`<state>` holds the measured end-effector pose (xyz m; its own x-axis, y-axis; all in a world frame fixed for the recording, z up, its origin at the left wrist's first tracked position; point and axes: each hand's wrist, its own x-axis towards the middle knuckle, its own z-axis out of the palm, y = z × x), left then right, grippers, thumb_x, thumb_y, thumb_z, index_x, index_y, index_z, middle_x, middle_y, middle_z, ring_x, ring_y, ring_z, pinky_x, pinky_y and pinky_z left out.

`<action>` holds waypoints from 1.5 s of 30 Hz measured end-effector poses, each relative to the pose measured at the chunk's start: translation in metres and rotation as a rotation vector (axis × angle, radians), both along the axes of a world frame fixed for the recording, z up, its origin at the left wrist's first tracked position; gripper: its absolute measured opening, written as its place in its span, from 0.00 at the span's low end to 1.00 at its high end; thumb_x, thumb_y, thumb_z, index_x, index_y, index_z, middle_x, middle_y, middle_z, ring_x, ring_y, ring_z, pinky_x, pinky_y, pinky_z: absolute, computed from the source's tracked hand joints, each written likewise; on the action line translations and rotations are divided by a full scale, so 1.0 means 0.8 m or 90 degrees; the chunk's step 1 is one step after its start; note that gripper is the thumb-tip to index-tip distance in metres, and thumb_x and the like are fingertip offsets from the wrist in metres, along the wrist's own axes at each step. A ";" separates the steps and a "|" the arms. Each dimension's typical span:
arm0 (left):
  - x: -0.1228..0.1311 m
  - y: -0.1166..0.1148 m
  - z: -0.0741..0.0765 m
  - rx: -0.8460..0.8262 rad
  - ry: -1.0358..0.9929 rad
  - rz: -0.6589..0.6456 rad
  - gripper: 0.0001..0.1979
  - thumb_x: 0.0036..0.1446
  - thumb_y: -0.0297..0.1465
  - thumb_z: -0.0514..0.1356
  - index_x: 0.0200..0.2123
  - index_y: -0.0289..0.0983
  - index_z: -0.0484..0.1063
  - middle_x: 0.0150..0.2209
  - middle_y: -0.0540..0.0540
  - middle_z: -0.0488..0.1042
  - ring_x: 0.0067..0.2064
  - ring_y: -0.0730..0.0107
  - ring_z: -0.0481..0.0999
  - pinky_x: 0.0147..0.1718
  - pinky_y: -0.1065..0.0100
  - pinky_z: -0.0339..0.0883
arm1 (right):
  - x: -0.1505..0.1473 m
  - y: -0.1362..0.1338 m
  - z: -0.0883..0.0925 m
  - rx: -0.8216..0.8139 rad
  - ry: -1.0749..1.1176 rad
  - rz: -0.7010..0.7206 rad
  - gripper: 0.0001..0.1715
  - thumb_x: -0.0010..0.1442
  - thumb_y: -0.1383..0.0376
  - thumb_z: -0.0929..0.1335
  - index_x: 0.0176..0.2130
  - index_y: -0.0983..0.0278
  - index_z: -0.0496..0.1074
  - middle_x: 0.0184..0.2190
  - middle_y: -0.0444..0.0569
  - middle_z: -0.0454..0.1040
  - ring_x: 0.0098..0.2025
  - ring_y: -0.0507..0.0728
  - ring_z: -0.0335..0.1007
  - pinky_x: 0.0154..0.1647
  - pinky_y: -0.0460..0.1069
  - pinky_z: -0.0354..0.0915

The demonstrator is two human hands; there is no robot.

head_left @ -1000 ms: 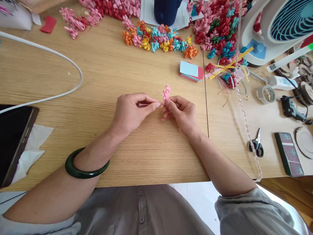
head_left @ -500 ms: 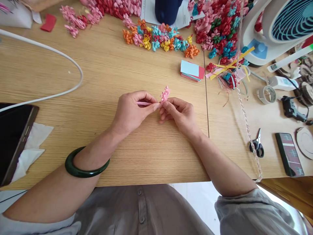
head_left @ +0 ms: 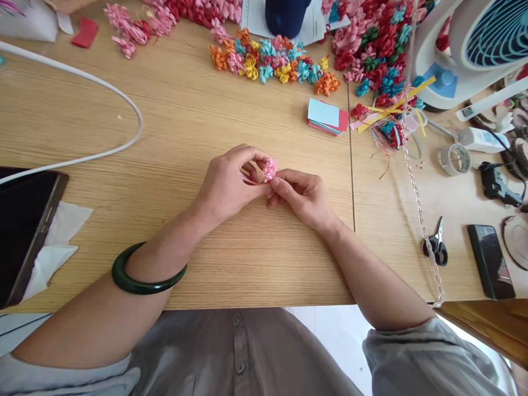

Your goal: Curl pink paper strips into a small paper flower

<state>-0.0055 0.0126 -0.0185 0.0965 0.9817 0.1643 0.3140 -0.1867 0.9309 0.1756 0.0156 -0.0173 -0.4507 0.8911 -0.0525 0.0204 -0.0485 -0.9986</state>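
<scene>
Wooden table [head_left: 165,115], left hand [head_left: 226,179] and right hand [head_left: 304,197] pinching pink strip [head_left: 269,171], frilled end pointing away, tail leftward

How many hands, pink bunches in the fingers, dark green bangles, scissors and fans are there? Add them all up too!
Hands: 2 (left hand, right hand)
Pink bunch in the fingers: 1
Dark green bangle: 1
Scissors: 1 pair
Fan: 1
Total: 6

A small pink frilled cluster [head_left: 269,170], apparently paper, is held over the counter [head_left: 264,258], a pink strip [head_left: 248,179] extending left.
</scene>
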 end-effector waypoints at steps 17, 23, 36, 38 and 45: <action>0.000 -0.002 0.004 -0.007 -0.008 -0.064 0.38 0.44 0.46 0.78 0.58 0.44 0.77 0.49 0.44 0.81 0.32 0.70 0.76 0.33 0.68 0.70 | 0.006 0.015 0.001 -0.170 0.092 -0.005 0.27 0.51 0.45 0.80 0.27 0.65 0.75 0.22 0.40 0.75 0.23 0.46 0.73 0.26 0.42 0.73; 0.009 -0.001 -0.001 -0.138 -0.200 0.026 0.20 0.58 0.47 0.69 0.44 0.37 0.83 0.37 0.44 0.84 0.27 0.70 0.80 0.31 0.68 0.75 | 0.009 0.025 -0.008 -0.137 0.104 -0.079 0.30 0.47 0.43 0.80 0.30 0.65 0.76 0.25 0.41 0.75 0.23 0.46 0.71 0.25 0.43 0.75; 0.023 0.003 -0.005 -0.231 -0.282 -0.005 0.16 0.50 0.38 0.74 0.39 0.35 0.83 0.32 0.45 0.84 0.33 0.65 0.83 0.37 0.64 0.80 | 0.007 0.031 -0.008 -0.177 0.077 -0.056 0.30 0.46 0.44 0.81 0.29 0.68 0.77 0.23 0.44 0.78 0.23 0.48 0.74 0.27 0.45 0.77; 0.023 0.005 -0.008 -0.238 -0.268 0.002 0.17 0.49 0.37 0.74 0.40 0.35 0.83 0.32 0.45 0.84 0.34 0.66 0.83 0.37 0.65 0.80 | 0.008 0.031 -0.008 -0.197 0.073 -0.049 0.30 0.47 0.45 0.81 0.29 0.68 0.77 0.24 0.46 0.79 0.25 0.49 0.76 0.28 0.45 0.78; 0.018 0.004 -0.010 -0.187 -0.226 0.007 0.18 0.53 0.35 0.71 0.47 0.34 0.82 0.41 0.43 0.85 0.39 0.66 0.84 0.42 0.66 0.80 | 0.002 0.031 -0.011 -0.189 0.124 -0.081 0.28 0.45 0.49 0.82 0.32 0.67 0.77 0.26 0.43 0.78 0.26 0.48 0.74 0.29 0.45 0.79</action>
<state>0.0091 0.0158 -0.0262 0.0742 0.9923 -0.0994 -0.0332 0.1021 0.9942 0.1771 0.0405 -0.0258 -0.3648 0.8992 -0.2415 -0.1929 -0.3267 -0.9252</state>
